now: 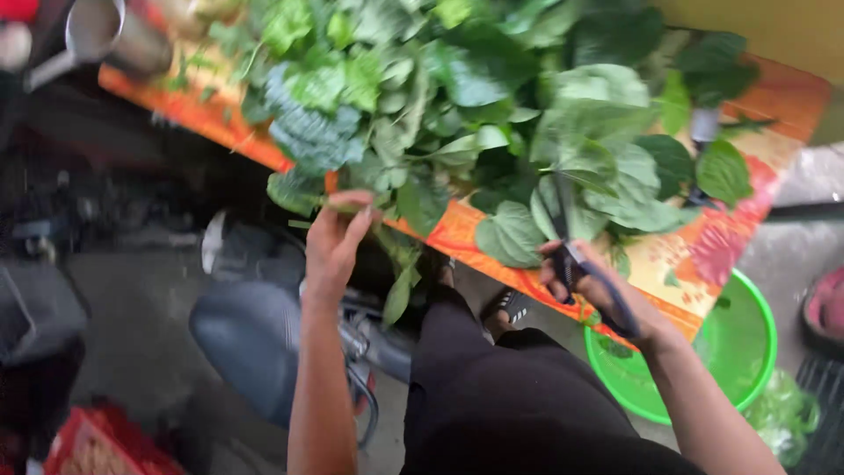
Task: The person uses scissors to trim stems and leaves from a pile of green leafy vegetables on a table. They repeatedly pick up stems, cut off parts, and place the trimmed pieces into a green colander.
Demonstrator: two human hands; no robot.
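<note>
Head view, looking down past the person's dark-trousered lap at a heap of leafy greens (492,114) piled on a counter (747,176) covered with an orange floral cloth. The left hand (334,242), at the near edge of the heap, has its fingers closed in a narrow grip on a thin green stem; one loose leaf (397,297) hangs just below that hand. The right hand (593,286), at the heap's near right side, is wrapped around the handles of dark scissors (567,237), whose blades point up into the broad heart-shaped leaves; whether the blades stand apart or together cannot be told. A bright green plastic basin (747,352) sits on the floor below the counter's right corner, and a metal cup (114,35) stands at the heap's far left. Judged risks: the blades lie hidden among leaves near the stem-holding fingers, so a blind cut could nick them; cut pieces falling left of the basin would land on the floor
</note>
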